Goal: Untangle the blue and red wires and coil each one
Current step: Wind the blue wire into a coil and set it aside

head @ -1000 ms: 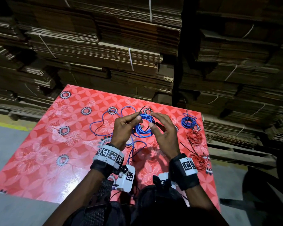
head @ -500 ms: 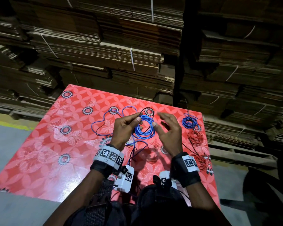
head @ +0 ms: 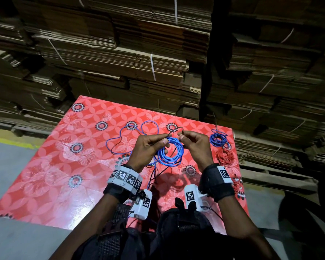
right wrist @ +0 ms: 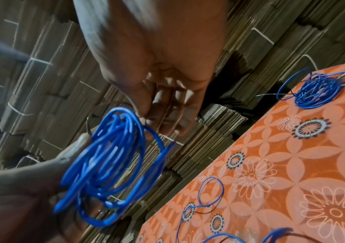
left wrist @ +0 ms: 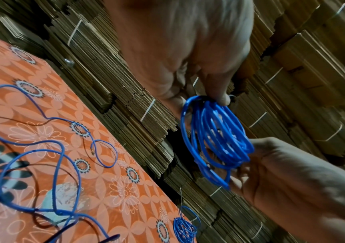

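Since a second ago the right hand has swung from flat-fingered beside the coil to a curled pinch on a thin dark strand at the coil's top, and both hands have risen slightly. In the head view the left hand pinches the blue wire coil with thumb and forefinger, holding it above the red flowered tablecloth; loose blue wire trails from it in loops across the cloth. At the right edge lie a finished blue coil and, just nearer, a red wire coil. Stacked flattened cardboard fills the background. From the left wrist, the fingertips grip the top of the held coil, with the right hand just behind it. From the right wrist, the curled fingers close just above the blurred coil, while the left hand holds it from below.
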`<act>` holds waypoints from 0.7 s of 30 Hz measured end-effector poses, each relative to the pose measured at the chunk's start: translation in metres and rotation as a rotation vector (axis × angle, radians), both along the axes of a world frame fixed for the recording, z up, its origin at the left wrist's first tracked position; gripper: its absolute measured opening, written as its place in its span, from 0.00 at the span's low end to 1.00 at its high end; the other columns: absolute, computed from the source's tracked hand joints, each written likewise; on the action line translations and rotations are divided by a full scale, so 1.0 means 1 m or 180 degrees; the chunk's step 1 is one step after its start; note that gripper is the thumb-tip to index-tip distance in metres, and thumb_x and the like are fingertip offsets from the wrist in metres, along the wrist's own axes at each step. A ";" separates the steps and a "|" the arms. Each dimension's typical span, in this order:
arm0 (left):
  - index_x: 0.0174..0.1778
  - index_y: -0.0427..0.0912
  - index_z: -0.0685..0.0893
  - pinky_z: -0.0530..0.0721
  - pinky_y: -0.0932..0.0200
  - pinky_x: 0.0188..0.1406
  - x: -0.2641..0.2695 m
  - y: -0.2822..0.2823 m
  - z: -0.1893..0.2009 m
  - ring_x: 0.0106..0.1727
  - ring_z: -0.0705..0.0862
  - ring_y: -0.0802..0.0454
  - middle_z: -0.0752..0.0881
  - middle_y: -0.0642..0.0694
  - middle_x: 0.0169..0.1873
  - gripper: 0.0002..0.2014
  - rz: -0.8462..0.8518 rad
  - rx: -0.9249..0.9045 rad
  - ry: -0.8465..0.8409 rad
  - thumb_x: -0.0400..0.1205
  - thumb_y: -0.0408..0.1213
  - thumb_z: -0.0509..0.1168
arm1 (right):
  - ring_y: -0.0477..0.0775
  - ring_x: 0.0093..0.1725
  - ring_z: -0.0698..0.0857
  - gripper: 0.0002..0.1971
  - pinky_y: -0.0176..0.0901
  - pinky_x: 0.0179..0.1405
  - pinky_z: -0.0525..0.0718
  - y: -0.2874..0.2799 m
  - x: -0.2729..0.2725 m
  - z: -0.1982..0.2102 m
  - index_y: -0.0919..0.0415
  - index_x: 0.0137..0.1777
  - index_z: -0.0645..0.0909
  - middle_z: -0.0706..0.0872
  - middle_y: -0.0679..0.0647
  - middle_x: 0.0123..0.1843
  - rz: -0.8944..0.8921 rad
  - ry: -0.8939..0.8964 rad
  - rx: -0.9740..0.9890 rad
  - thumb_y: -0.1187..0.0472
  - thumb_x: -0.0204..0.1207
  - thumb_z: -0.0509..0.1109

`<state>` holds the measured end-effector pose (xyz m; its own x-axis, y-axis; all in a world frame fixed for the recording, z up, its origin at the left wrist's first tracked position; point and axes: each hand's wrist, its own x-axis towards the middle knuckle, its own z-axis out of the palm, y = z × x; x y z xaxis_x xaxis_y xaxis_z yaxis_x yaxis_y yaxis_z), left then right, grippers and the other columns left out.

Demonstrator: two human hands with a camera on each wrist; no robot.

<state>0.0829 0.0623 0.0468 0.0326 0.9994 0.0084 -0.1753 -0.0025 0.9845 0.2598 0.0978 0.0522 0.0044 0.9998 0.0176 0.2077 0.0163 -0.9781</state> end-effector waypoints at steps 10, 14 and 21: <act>0.63 0.34 0.84 0.86 0.61 0.36 0.003 -0.002 0.002 0.29 0.86 0.52 0.90 0.42 0.35 0.14 -0.0142 -0.0015 -0.0104 0.82 0.23 0.65 | 0.46 0.31 0.85 0.06 0.38 0.34 0.85 -0.008 0.002 0.004 0.63 0.48 0.88 0.89 0.54 0.36 -0.0393 0.0305 -0.0168 0.72 0.76 0.73; 0.63 0.30 0.84 0.85 0.62 0.34 0.003 -0.002 0.003 0.29 0.86 0.54 0.89 0.43 0.34 0.14 -0.0107 -0.0057 -0.0114 0.82 0.23 0.65 | 0.45 0.33 0.87 0.06 0.36 0.33 0.85 -0.012 -0.002 0.010 0.63 0.45 0.87 0.90 0.54 0.36 -0.0163 0.0566 -0.0569 0.72 0.77 0.71; 0.64 0.27 0.84 0.84 0.61 0.34 -0.001 -0.003 0.004 0.30 0.85 0.52 0.89 0.41 0.36 0.14 -0.0062 -0.0020 -0.0065 0.82 0.24 0.65 | 0.49 0.32 0.86 0.11 0.40 0.30 0.84 -0.009 0.000 0.016 0.60 0.52 0.76 0.88 0.58 0.38 -0.0379 0.0748 -0.0636 0.74 0.76 0.69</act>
<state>0.0824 0.0590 0.0507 0.0520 0.9986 0.0028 -0.1955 0.0074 0.9807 0.2599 0.0884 0.0679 0.1021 0.9756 -0.1943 -0.0352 -0.1917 -0.9808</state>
